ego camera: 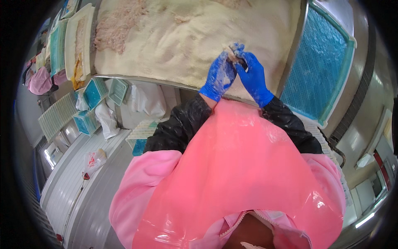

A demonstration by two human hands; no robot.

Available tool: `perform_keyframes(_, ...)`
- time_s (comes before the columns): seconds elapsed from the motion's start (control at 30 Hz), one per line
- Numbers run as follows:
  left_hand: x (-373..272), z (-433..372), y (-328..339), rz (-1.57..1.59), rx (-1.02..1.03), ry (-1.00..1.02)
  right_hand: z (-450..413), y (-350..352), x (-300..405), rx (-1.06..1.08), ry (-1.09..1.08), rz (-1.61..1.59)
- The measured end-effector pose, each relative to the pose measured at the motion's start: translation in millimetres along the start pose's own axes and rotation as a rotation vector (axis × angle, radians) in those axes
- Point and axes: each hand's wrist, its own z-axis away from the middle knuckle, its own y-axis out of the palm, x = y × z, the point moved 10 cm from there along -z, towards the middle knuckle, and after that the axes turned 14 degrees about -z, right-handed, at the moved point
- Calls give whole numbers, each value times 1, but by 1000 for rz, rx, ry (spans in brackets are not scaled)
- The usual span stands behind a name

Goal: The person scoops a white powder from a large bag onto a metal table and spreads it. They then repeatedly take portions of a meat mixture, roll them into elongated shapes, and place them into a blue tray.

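Observation:
My left hand [220,74], in a blue glove dusted with powder, and my right hand [252,74], gloved the same way, meet over the near part of a metal-edged tray of pale powder [174,59]. Between their fingers they hold a small piece of raw meat [231,55] coated with the powder; its exact shape is partly hidden by the fingers. More pinkish raw meat pieces [116,31] lie in a heap on the powder at the left, and others at the far edge.
A teal mesh tray [317,59] lies right of the powder. To the left are a white tray [70,40] with a strip of food, teal baskets [94,93] and white bags [148,99]. A person in pink [40,81] is at the far left. A plastic bag [94,160] lies lower left.

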Motion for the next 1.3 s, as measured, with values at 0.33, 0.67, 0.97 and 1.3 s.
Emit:
perform_keyframes(0.33, -81, 2, -119, 229, -166, 124, -132, 73, 15, -15, -288, 80)
perform_keyframes(0.67, -109, -3, -89, 674, 96, -74, -160, 111, -8, 371, -488, 433)
perform_keyframes(0.97, -112, -7, -93, 446, 52, -8, -98, 60, -22, 36, -30, 267)
perform_keyframes(1.3, -122, -5, -93, 389, 134, 73, -168, 136, 21, 127, -508, 631)
